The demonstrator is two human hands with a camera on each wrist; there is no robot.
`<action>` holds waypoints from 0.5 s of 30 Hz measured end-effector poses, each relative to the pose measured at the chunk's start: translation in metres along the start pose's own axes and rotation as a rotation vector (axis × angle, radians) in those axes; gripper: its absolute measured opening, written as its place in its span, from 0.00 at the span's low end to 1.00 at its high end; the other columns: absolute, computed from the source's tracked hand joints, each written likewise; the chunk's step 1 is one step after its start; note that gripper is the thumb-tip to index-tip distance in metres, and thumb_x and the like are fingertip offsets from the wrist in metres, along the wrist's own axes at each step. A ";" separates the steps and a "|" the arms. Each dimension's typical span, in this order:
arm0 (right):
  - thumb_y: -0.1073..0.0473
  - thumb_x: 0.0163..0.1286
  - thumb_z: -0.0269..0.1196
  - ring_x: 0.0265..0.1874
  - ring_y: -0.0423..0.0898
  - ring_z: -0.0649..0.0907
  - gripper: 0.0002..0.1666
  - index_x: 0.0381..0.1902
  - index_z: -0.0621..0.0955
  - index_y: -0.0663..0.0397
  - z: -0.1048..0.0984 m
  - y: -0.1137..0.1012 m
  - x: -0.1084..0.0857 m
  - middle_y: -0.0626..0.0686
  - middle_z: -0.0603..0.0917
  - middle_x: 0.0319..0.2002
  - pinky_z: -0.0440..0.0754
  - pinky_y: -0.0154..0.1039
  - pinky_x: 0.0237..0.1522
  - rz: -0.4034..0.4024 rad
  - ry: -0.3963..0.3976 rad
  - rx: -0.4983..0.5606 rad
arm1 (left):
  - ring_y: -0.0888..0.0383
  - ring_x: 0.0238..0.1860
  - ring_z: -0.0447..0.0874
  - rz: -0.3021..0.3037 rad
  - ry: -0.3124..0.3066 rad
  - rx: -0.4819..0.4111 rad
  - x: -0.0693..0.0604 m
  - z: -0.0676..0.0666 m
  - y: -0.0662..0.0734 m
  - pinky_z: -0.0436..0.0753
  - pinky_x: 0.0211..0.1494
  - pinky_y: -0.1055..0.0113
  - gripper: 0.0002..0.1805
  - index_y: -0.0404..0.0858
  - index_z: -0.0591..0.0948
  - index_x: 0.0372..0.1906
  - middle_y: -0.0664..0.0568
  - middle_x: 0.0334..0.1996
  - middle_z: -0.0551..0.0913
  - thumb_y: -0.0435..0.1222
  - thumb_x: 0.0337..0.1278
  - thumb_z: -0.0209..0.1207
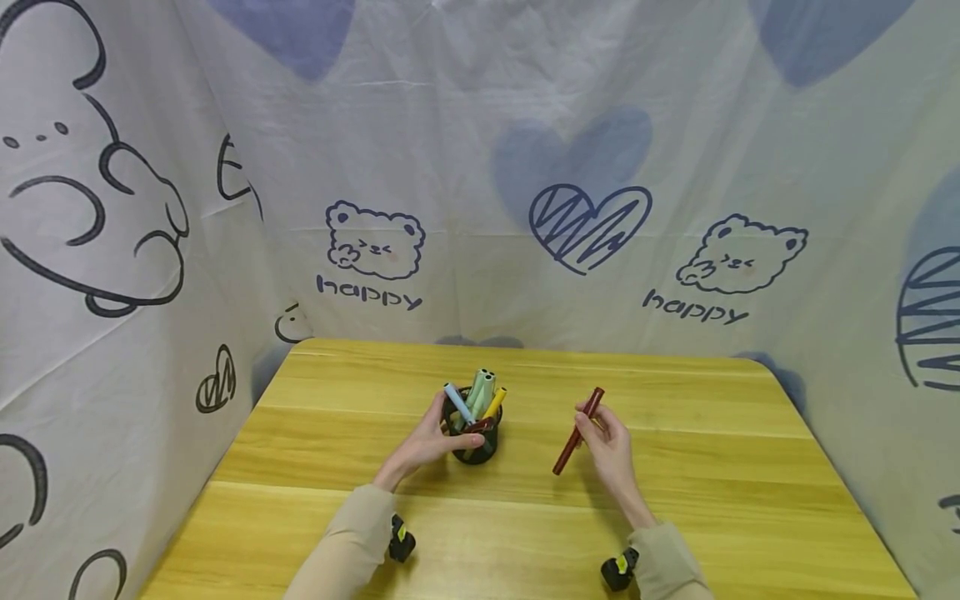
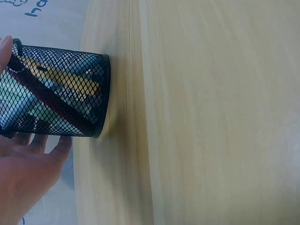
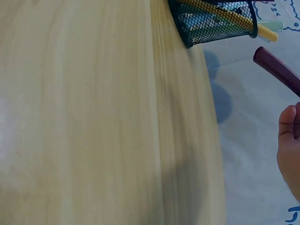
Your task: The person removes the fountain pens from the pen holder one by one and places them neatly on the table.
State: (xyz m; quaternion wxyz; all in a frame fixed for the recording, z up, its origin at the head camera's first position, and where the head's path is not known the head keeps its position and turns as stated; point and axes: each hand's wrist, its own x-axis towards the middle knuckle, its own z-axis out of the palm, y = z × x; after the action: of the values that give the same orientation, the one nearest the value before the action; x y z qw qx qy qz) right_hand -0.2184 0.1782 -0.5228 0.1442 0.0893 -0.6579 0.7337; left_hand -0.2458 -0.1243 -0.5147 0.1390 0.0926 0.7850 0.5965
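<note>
My left hand (image 1: 428, 439) grips a black mesh pen holder (image 2: 56, 93) from its left side, thumb across the front. Inside it stand several markers: pale green ones (image 1: 480, 395), a light blue one (image 1: 458, 402), a yellow one (image 1: 495, 403) and a dark red one (image 2: 51, 99). To the right of the holder, my right hand (image 1: 609, 450) pinches another dark red marker (image 1: 578, 432) between thumb and fingers, tilted and raised above the table. In the right wrist view only the thumb side of that hand shows, at the right edge.
Both hands are over a wooden table (image 1: 712, 467) with light yellow grain. A white cloth (image 1: 465, 167) printed with hearts and bears hangs behind it and along the sides. Small black wrist cameras (image 1: 401, 539) sit by the sleeves.
</note>
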 end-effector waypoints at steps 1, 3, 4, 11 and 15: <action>0.69 0.76 0.56 0.39 0.30 0.85 0.15 0.52 0.74 0.82 -0.001 0.000 0.000 0.36 0.84 0.41 0.84 0.25 0.37 0.010 0.002 -0.026 | 0.36 0.82 0.39 -0.009 -0.002 0.001 0.000 0.000 0.000 0.50 0.78 0.31 0.58 0.54 0.51 0.80 0.42 0.83 0.40 0.49 0.50 0.75; 0.69 0.75 0.57 0.41 0.29 0.86 0.16 0.52 0.75 0.81 -0.002 0.000 -0.001 0.34 0.85 0.41 0.84 0.24 0.41 0.036 0.005 -0.067 | 0.35 0.81 0.39 -0.016 -0.005 0.009 -0.001 0.000 0.000 0.50 0.78 0.31 0.59 0.54 0.49 0.81 0.41 0.83 0.38 0.50 0.50 0.75; 0.68 0.75 0.58 0.41 0.29 0.86 0.17 0.53 0.76 0.81 -0.002 -0.001 -0.001 0.34 0.85 0.41 0.85 0.25 0.42 0.049 0.005 -0.080 | 0.34 0.81 0.39 -0.018 -0.005 0.015 -0.001 -0.001 0.000 0.50 0.78 0.31 0.60 0.53 0.48 0.81 0.40 0.83 0.38 0.50 0.50 0.75; 0.65 0.72 0.63 0.31 0.33 0.86 0.21 0.56 0.78 0.78 -0.003 -0.002 -0.004 0.33 0.87 0.33 0.85 0.28 0.34 0.119 -0.014 -0.153 | 0.34 0.81 0.39 -0.034 -0.004 0.030 0.000 -0.001 0.000 0.49 0.79 0.32 0.61 0.51 0.46 0.82 0.39 0.82 0.37 0.50 0.50 0.74; 0.66 0.72 0.62 0.25 0.35 0.84 0.20 0.55 0.79 0.79 -0.002 -0.001 -0.005 0.36 0.85 0.27 0.85 0.31 0.29 0.118 -0.030 -0.172 | 0.34 0.81 0.39 -0.027 0.001 0.032 0.000 -0.001 0.000 0.50 0.78 0.31 0.59 0.52 0.47 0.82 0.39 0.82 0.37 0.48 0.52 0.74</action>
State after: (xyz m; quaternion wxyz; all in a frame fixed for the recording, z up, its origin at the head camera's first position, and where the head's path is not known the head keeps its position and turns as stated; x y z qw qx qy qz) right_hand -0.2132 0.1802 -0.5235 0.0983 0.0487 -0.7247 0.6803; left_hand -0.2459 -0.1252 -0.5147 0.1451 0.0840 0.7958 0.5819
